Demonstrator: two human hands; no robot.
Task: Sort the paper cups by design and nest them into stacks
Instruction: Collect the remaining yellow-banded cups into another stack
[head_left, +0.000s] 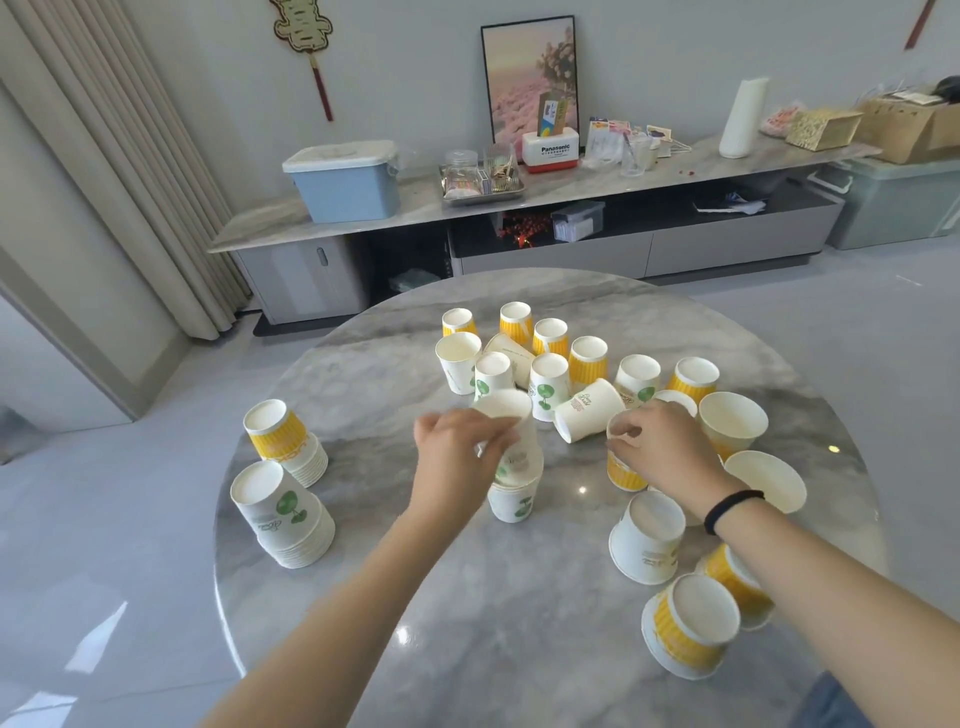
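While each hand (457, 441) grips a cup (511, 431): round marble table (467, 597), grey-tiled room.

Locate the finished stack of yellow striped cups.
In the head view, the yellow striped stack stands upside down near the round table's left edge, just behind the green-leaf stack.

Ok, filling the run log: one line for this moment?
left hand: grips green-leaf white paper cup over matching stack | right hand: grips yellow-striped paper cup
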